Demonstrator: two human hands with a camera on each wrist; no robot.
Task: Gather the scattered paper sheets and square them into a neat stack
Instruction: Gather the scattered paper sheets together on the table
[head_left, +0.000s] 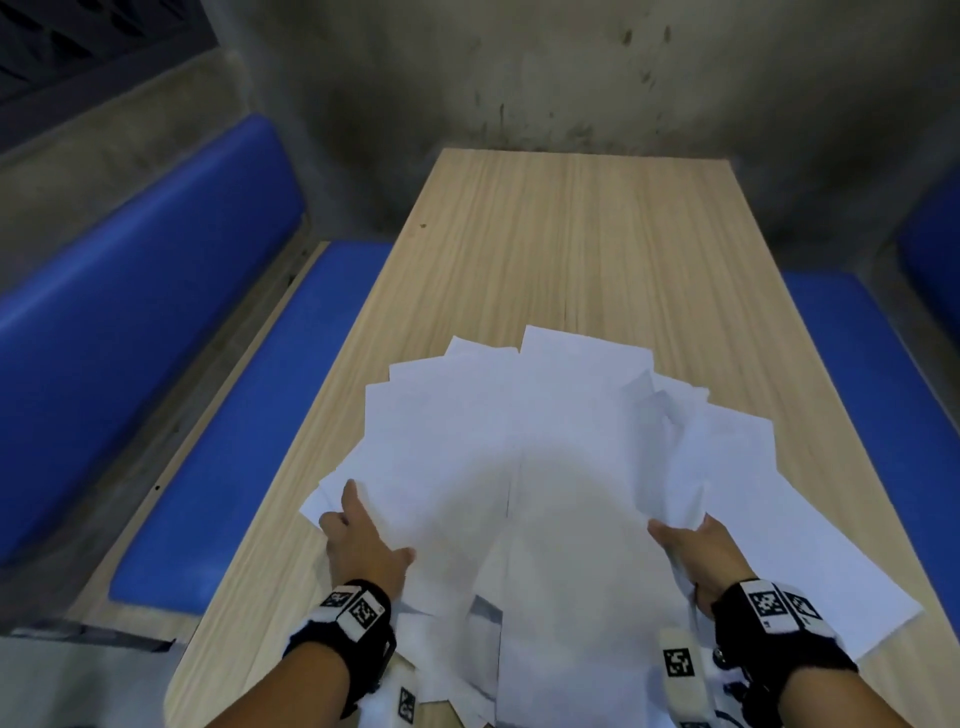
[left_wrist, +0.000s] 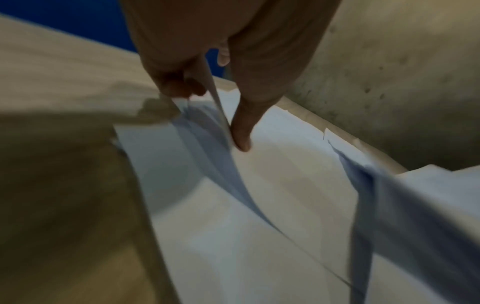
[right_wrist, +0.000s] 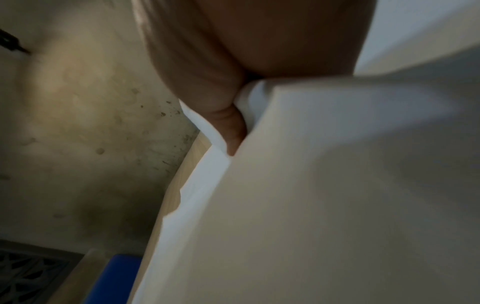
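Note:
Several white paper sheets (head_left: 519, 441) lie fanned and overlapping on the near half of a light wooden table (head_left: 571, 234). My left hand (head_left: 353, 514) grips the fan's left edge. In the left wrist view its thumb (left_wrist: 241, 142) presses on top of the sheets (left_wrist: 285, 185) while curled fingers hold lifted edges beneath. My right hand (head_left: 680, 530) grips the right side, where the sheets buckle upward. The right wrist view shows its thumb (right_wrist: 233, 131) tucked into the curled paper (right_wrist: 337, 185). Some sheets hang over the near table edge.
Blue padded benches flank the table on the left (head_left: 234, 415) and right (head_left: 883, 364). A stained concrete wall (head_left: 519, 78) stands beyond the far edge. The far half of the tabletop shows bare wood.

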